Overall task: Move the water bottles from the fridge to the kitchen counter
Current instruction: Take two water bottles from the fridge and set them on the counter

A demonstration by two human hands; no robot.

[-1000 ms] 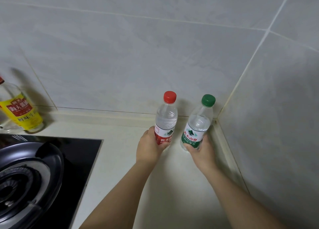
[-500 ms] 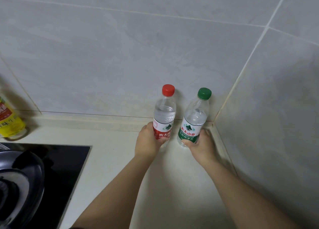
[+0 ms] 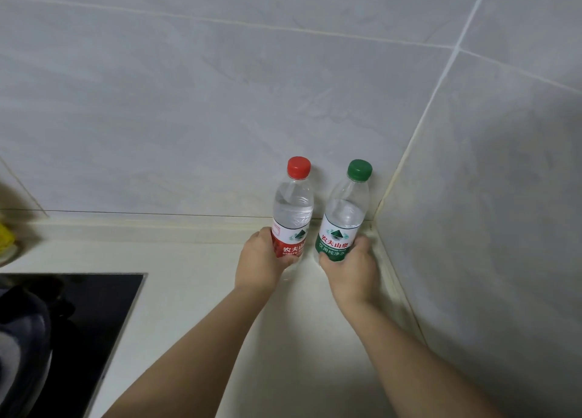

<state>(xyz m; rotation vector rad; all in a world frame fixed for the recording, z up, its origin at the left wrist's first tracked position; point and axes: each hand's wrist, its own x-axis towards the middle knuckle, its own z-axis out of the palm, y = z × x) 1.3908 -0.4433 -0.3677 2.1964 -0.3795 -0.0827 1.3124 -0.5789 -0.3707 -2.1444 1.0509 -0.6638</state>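
Two clear water bottles stand side by side on the cream kitchen counter (image 3: 195, 291), close to the corner of the tiled walls. The red-capped bottle (image 3: 293, 209) has a red label, and my left hand (image 3: 259, 261) is wrapped around its lower part. The green-capped bottle (image 3: 345, 212) has a green label and leans slightly right; my right hand (image 3: 349, 268) grips its base. Both bottle bottoms are hidden behind my hands.
A black glass stove top (image 3: 82, 320) with a dark pot edge (image 3: 22, 339) fills the lower left. A yellow-labelled bottle (image 3: 4, 238) shows at the far left edge. Grey tiled walls (image 3: 220, 102) close the counter at the back and right.
Both bottles and my hands have shifted a little farther toward the wall corner. The view has turned right, so the stove and the yellow-labelled bottle have slid toward the left edge.
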